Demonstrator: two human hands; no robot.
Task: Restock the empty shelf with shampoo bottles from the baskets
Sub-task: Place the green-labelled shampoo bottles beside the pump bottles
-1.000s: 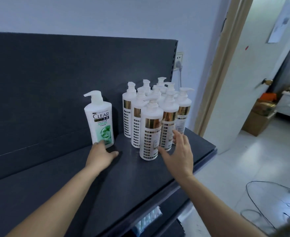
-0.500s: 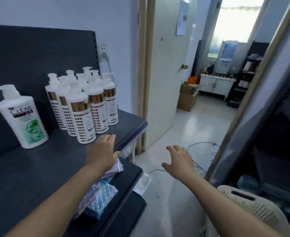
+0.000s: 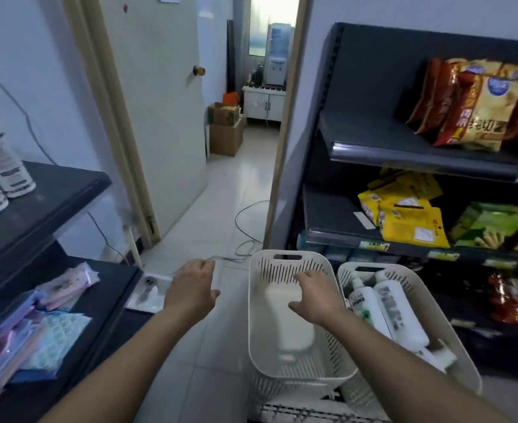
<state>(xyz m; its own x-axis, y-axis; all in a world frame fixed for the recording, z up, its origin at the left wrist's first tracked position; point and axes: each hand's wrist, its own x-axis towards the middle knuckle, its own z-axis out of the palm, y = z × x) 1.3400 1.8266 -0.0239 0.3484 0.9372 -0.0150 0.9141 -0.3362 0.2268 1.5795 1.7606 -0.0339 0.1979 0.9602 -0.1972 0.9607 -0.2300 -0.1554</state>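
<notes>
Left hand [image 3: 190,288]: held over the floor, fingers loose, nothing grasped.
Right hand [image 3: 315,296]: spread above left basket [image 3: 282,271], nothing grasped.
Shampoo bottles [image 3: 395,312]: laid in right basket [image 3: 373,265]; one blurred bottle [image 3: 285,322] in left basket.
Shelf [image 3: 53,190]: stocked bottles [image 3: 7,166] stood at far left.

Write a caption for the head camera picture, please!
Empty left hand and right hand reach out, the right above the left basket, beside the right basket of bottles.
</notes>
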